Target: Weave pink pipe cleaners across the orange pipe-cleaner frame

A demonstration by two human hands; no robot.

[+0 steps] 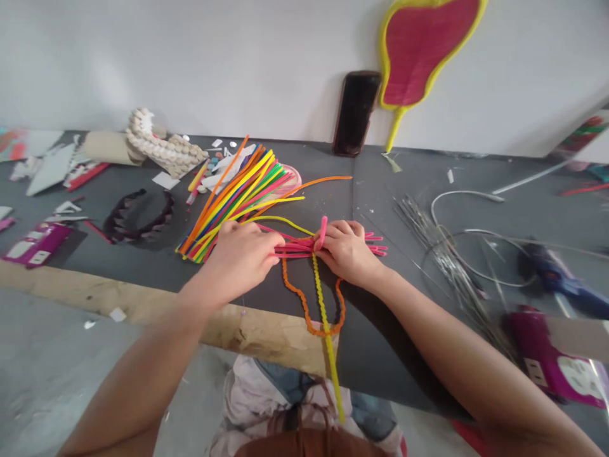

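Note:
A bundle of pink pipe cleaners (299, 247) runs sideways between my two hands. My left hand (250, 251) is closed on the left part of it. Around the right part, my right hand (346, 247) is closed, with one pink end sticking up by its fingers and several ends showing past it. A crimped yellow pipe cleaner (321, 298) crosses the bundle beside my right fingertips and hangs toward the table's front edge. Below the bundle, a wavy orange pipe cleaner (304, 304) forms a loop that the yellow one crosses. How the strands join is hidden by my fingers.
A pile of multicoloured pipe cleaners (238, 197) lies behind my left hand. A phone (356, 113) and a pink-and-yellow fan shape (423, 57) lean against the wall. Wires (442, 254) and a glue gun (566, 279) lie right; a dark headband (140, 219) lies left.

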